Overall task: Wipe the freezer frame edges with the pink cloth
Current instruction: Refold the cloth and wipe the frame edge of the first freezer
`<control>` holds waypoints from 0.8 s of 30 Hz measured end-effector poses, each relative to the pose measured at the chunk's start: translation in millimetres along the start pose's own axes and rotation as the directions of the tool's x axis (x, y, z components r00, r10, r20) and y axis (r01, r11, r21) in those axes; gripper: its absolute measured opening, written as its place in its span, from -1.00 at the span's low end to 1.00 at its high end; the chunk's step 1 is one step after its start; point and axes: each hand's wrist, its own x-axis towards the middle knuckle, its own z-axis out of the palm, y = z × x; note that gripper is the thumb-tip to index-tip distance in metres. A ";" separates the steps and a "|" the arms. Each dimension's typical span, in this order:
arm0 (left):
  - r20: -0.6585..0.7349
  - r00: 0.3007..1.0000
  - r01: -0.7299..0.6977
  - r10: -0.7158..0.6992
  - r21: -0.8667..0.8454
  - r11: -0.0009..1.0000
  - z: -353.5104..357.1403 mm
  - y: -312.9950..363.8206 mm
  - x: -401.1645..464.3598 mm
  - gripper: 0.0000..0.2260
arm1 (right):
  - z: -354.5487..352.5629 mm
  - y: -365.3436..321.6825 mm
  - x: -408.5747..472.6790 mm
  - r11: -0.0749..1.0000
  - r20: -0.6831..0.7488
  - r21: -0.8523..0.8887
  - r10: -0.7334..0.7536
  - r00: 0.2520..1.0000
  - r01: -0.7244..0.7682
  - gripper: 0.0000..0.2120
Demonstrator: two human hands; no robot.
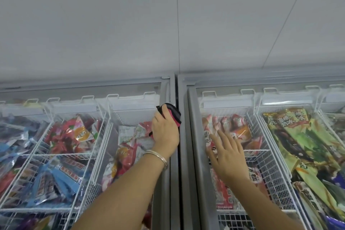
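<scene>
Two chest freezers stand side by side under glass lids. My left hand grips a pink cloth with a grey-black band and presses it on the grey right-hand frame edge of the left freezer, about halfway up that edge. A silver bangle circles that wrist. My right hand lies flat with fingers spread on the glass lid of the right freezer, just beside its left frame edge. A dark gap separates the two frames.
White wire baskets under the glass hold several coloured packets of frozen food. A plain grey-white wall rises directly behind both freezers. The rear frame rails run along the wall.
</scene>
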 end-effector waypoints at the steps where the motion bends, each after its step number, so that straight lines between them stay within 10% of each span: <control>1: 0.000 1.000 0.001 -0.001 -0.002 1.000 0.9 1.8 10.3 -0.28 | 0.6 0.2 1.0 1.000 -0.006 0.006 0.003 1.000 -0.003 -0.44; 24: 0.166 0.981 -0.125 0.104 0.121 0.985 11.7 9.4 132.0 -0.57 | 2.6 -1.1 -0.1 0.999 -0.006 -0.022 0.035 0.999 -0.035 -0.49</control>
